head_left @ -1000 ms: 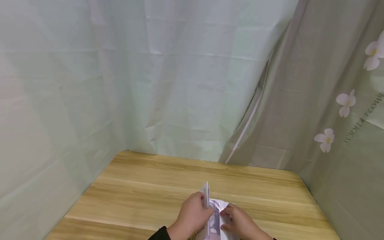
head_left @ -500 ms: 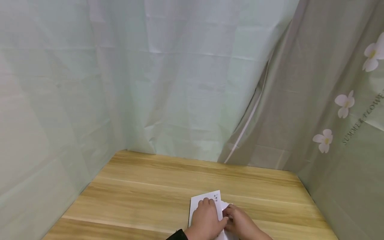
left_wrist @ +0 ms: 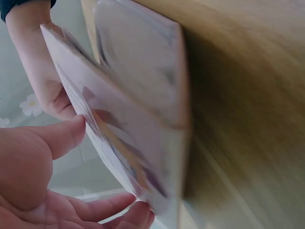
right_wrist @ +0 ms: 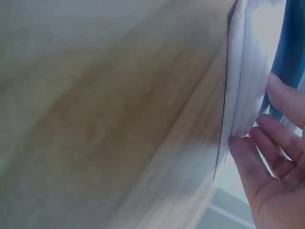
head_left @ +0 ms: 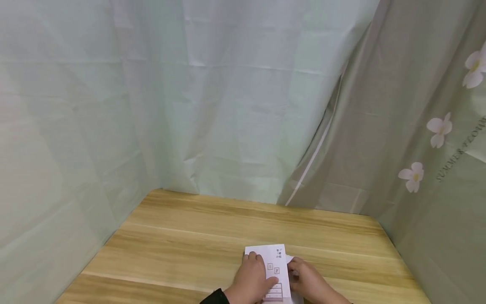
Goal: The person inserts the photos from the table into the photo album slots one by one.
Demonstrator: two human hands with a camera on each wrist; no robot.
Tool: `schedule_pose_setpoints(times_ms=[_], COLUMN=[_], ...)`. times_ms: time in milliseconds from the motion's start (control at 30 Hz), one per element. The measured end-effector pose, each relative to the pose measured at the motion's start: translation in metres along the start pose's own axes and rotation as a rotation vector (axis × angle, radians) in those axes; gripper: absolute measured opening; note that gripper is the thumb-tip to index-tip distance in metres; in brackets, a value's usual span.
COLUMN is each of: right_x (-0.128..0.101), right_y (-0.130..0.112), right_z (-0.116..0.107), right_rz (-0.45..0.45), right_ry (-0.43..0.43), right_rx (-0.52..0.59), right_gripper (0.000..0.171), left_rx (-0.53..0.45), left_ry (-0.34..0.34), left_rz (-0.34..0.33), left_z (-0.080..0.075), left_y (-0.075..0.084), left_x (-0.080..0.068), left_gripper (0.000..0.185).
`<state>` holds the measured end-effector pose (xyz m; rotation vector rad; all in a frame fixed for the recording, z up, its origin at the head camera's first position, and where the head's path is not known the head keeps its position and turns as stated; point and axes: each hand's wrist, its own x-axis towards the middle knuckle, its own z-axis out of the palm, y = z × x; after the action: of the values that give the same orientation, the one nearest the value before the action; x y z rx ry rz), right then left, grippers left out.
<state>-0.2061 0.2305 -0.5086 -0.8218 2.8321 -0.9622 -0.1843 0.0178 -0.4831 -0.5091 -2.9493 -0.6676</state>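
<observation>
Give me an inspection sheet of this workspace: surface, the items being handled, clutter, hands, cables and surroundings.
Surface: wooden table, light grain.
Items handled: white printed booklet lying flat near the table's near edge; small printed marks on its top face.
Clutter: nothing seen.
Hands: left hand rests flat on the booklet's left part; right hand touches its right edge, fingers fairly straight against the page edges.
Cables: nothing seen.
Surroundings: pale green curtain behind and to the left; grey-green flowered curtain to the right.
</observation>
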Motion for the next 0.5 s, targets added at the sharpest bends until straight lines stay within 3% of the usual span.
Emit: schedule_pose_setpoints(times_ms=[133,333,500], right_x=[-0.002,-0.004,-0.005], right_y=[0.01,0.005,-0.004], right_z=[-0.002,-0.005,0.0], right_rz=[-0.004,0.107,0.171], right_ry=[-0.019,-0.012,0.044], right_rx=[0.113,0.18,0.159], right_gripper=[0.024,0.013,0.04], left_rx=[0.008,0.027,-0.011], left_ry=[0.009,0.036,0.029], left_rz=[0.021,0.041,0.018], left_z=[0.001,0.002,0.002], left_y=[-0.004,-0.011,-0.017], left_x=[-0.001,-0.003,-0.007], left_gripper=[0.071,0.066,0.056])
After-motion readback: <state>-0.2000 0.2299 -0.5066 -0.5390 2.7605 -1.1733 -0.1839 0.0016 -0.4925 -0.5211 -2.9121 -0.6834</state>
